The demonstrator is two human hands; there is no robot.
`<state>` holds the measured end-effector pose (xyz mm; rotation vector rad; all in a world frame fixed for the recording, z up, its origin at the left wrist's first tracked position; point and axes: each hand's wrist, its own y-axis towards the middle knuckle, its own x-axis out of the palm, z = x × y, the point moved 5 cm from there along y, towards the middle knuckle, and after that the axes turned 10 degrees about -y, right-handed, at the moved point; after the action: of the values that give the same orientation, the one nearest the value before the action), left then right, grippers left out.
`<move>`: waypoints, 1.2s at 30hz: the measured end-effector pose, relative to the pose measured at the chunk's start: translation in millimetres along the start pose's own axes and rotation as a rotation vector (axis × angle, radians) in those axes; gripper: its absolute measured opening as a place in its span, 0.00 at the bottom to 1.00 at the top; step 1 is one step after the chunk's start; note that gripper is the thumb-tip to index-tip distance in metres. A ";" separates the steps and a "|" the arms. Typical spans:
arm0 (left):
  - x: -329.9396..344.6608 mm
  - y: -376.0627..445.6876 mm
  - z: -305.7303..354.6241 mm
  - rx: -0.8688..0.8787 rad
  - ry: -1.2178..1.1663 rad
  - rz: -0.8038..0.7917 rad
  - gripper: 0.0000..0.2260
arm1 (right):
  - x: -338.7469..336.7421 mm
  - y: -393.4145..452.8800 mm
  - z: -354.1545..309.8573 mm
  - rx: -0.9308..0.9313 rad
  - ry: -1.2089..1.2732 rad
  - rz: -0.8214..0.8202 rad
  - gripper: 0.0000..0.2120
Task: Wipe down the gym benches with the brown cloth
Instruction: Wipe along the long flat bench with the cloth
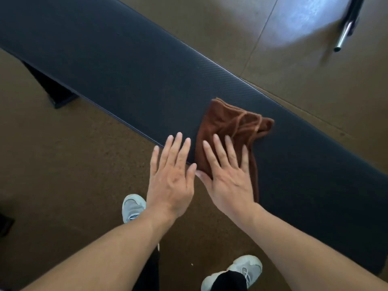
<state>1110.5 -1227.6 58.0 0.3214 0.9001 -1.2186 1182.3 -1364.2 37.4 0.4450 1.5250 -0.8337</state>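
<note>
Since we wanted to wipe, the brown cloth [231, 131] lay bunched on the bench [126, 66] | right hand [228, 175] flat on it, pressing | left hand [171, 175] flat beside it, holding nothing.

No text, label, brand, number or sign can be read anywhere in the view.
</note>
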 end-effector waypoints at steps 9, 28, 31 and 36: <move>-110.5 23.4 -102.0 -0.184 0.104 -0.099 0.28 | -57.9 206.3 -110.6 -0.222 0.078 -0.050 0.31; -108.4 175.6 -38.4 -0.224 0.406 -0.427 0.66 | -32.2 83.0 109.1 1.031 0.225 -0.034 0.29; -107.9 176.1 -36.5 -0.226 0.432 -0.422 0.66 | -57.7 171.8 63.6 0.764 0.295 0.012 0.30; -111.9 177.0 -39.6 -0.195 0.429 -0.418 0.66 | -93.0 309.7 -34.0 0.366 0.321 0.013 0.24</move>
<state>1246.7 -1064.4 73.6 0.2471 1.5021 -1.4560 1392.6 -1116.6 51.6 0.8911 1.6610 -1.0739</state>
